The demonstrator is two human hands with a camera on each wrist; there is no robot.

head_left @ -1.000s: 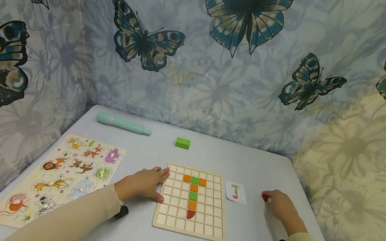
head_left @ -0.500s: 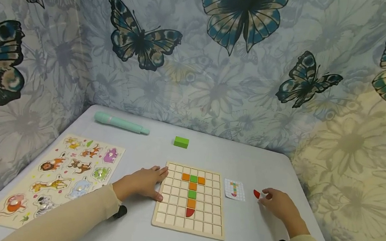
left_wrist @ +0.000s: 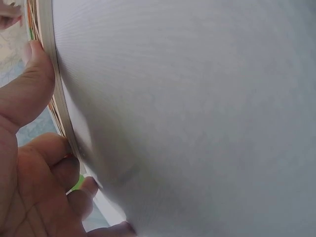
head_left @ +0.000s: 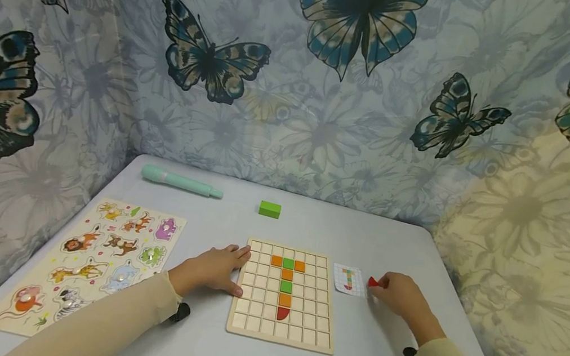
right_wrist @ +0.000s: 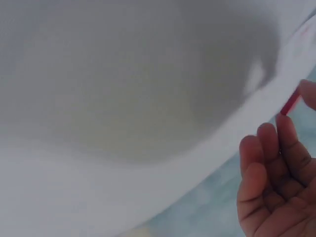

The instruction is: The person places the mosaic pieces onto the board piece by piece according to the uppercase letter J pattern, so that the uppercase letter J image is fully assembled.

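A wooden grid board [head_left: 306,310] lies in the middle of the table. Orange and green squares form a T on it, and a red quarter-round piece [head_left: 283,313] sits at the foot. My left hand [head_left: 213,269] rests at the board's left edge with fingers spread, thumb touching the frame in the left wrist view. Between thumb and fingertip, my right hand [head_left: 399,294] pinches a small red piece [head_left: 373,282], seen edge-on as a thin red strip [right_wrist: 290,102] in the right wrist view. Just left of that hand lies a small pattern card [head_left: 348,279].
At the left lies an animal peg puzzle [head_left: 100,252]. A mint-green tube-shaped object [head_left: 182,181] is at the back left, with a green block [head_left: 269,209] to its right. A butterfly-patterned wall [head_left: 319,130] stands behind the table.
My right hand has moved left with the red piece, shifting its hold on it along the way, and is now beside the card. My left hand stays at the board's edge.
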